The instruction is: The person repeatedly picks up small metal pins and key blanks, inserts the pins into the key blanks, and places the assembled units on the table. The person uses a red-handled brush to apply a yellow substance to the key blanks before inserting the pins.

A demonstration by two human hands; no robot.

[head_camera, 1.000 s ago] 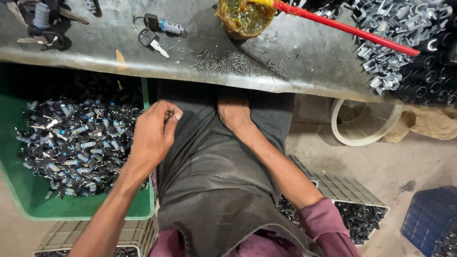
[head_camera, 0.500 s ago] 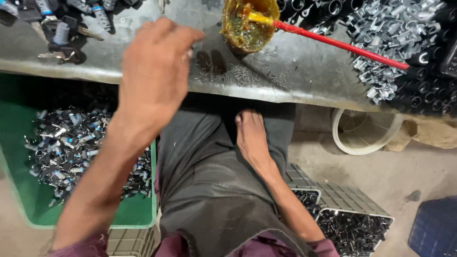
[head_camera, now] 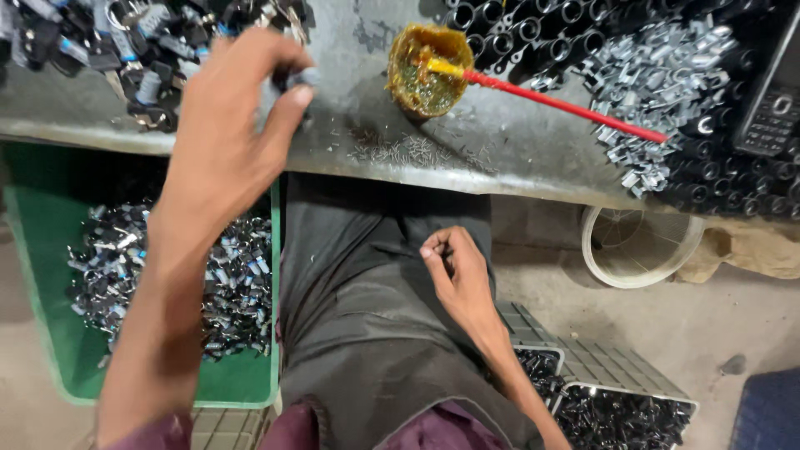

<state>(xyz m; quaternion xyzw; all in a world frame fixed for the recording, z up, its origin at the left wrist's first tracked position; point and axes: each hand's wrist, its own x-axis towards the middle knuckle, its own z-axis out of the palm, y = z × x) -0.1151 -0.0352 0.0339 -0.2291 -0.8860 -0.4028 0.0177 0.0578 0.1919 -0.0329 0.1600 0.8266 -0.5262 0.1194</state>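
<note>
Grey metal forms the tabletop point(head_camera: 533, 158) in front of us, scratched and dusted with a small scatter of thin pins point(head_camera: 408, 152). Our left hand point(head_camera: 229, 125) reaches up over its near edge, fingers curled and drawn together against the thumb at the edge of a heap of dark small parts point(head_camera: 125, 50) at the far left; we cannot tell whether a piece is pinched between them. Our right hand point(head_camera: 454, 275) rests low on the dark cloth point(head_camera: 367, 317) over our lap, loosely curled, thumb and forefinger pressed together, though whatever sits between them is too small to make out.

Near the middle of the tabletop stands a small yellow cup point(head_camera: 427, 71) of sticky amber stuff, and a red stick point(head_camera: 567, 107) leans out of it toward the right. Beyond that lie a heap of bright metal clips point(head_camera: 658, 92) and rows of black tubes point(head_camera: 533, 25), with a dark keypad phone point(head_camera: 771, 108) at the far right edge.

Below the tabletop on our left, a green bin point(head_camera: 50, 333) holds a mass of shiny metal pieces point(head_camera: 225, 283). On the floor to our right sit a white ring-shaped pail point(head_camera: 642, 246) and a grey crate point(head_camera: 617, 367) of dark parts.
</note>
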